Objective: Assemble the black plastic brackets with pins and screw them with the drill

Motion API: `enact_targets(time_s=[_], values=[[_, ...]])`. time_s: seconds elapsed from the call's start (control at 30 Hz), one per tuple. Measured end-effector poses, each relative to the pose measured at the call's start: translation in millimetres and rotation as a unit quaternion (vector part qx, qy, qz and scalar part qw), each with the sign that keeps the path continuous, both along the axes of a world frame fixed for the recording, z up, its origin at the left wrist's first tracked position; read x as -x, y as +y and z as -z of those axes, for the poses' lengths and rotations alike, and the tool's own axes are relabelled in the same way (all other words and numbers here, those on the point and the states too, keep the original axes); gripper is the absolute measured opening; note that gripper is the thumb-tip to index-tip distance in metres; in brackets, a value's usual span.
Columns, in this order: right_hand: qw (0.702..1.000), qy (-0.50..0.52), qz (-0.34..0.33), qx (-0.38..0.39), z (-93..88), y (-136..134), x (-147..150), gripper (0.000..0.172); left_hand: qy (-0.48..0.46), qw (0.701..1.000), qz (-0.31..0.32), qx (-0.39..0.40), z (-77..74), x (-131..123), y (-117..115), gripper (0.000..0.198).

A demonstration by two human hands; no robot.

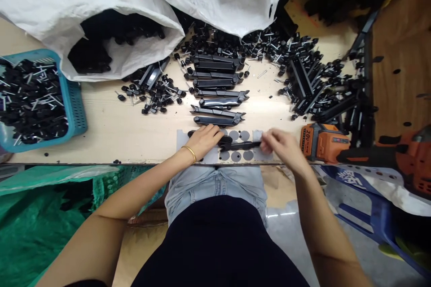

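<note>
My left hand [204, 138], with a gold bangle at the wrist, is closed over a black plastic bar [226, 139] lying along the front of the bench. Its fingers hide much of that bar. The curled fingers of my right hand [278, 143] pinch the right end of a slim black fork-ended bar [240, 145], whose left end reaches the first bar. Under both parts is a grey sheet with round marks [248, 155]. Just beyond my hands, black hinged arms [218, 120] with forked ends lie in a stacked column.
A blue basket [76, 107] of black knobs with metal pins stands at left. White sacks [134, 58] of black parts sit behind. Loose pinned knobs [161, 94] and black bars [303, 80] are heaped around. An orange power tool [325, 143] lies at right.
</note>
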State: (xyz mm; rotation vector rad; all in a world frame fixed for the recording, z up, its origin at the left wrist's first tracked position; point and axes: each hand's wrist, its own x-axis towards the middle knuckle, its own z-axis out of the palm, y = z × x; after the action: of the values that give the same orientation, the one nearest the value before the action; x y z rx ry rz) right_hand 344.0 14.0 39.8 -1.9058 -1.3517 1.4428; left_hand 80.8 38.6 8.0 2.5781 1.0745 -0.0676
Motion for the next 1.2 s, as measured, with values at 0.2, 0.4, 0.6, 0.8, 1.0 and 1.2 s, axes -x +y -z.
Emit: enact_targets(time_s=[0.2,0.4,0.6,0.8,1.0,1.2], values=[[0.885,-0.420,0.040,-0.195,25.7,138,-6,0.028,-0.086,0.995,-0.033,-0.034,0.9,-1,-17,0.027],[0.887,-0.408,-0.008,-0.218,37.2,162,-23,0.027,-0.178,0.958,-0.195,-0.112,-1.6,46,23,0.025],[0.929,-0.172,0.119,-0.305,19.1,82,-15,0.008,-0.128,0.932,-0.325,-0.093,21.2,84,103,0.018],[0.975,0.167,0.082,-0.119,8.3,-8,41,0.019,-0.334,0.870,-0.355,-0.073,29.2,96,99,0.010],[0.966,-0.056,-0.076,-0.243,8.3,-21,57,0.007,-0.471,0.760,-0.447,-0.037,-2.9,81,24,0.031],[0.921,-0.184,-0.176,-0.295,4.1,-17,60,0.006,-0.519,0.713,-0.466,0.076,0.0,59,-18,0.031]])
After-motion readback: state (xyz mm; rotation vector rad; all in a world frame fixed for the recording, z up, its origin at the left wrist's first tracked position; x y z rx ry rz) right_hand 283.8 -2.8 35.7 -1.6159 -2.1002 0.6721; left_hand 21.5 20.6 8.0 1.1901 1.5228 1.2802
